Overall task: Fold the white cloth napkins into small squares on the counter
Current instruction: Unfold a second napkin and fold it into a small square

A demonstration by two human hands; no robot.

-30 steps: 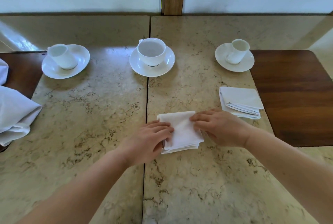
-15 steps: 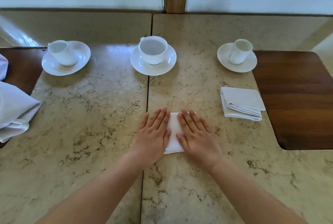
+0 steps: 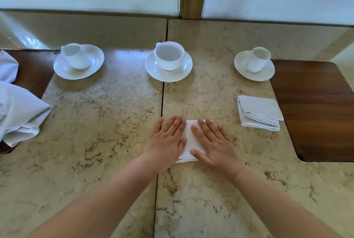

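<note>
A small folded white napkin [image 3: 189, 138] lies on the marble counter [image 3: 107, 122] in the middle. My left hand [image 3: 166, 142] lies flat on its left part with straight fingers. My right hand [image 3: 212, 144] presses flat on its right part, fingers spread. Only a strip of the napkin shows between the hands. A second folded white napkin [image 3: 259, 112] rests to the right, next to the dark wood inlay. A heap of unfolded white cloth [image 3: 17, 111] lies at the left edge.
Three white cups on saucers stand in a row at the back: left [image 3: 78, 61], middle [image 3: 168, 61], right [image 3: 255, 64]. A dark wooden panel [image 3: 316, 107] lies at the right and another [image 3: 36, 69] at the left. A wall rises behind the counter.
One second ago both hands had curled fingers on the napkin's sides. They then laid flat on top of it and have spread slightly apart since.
</note>
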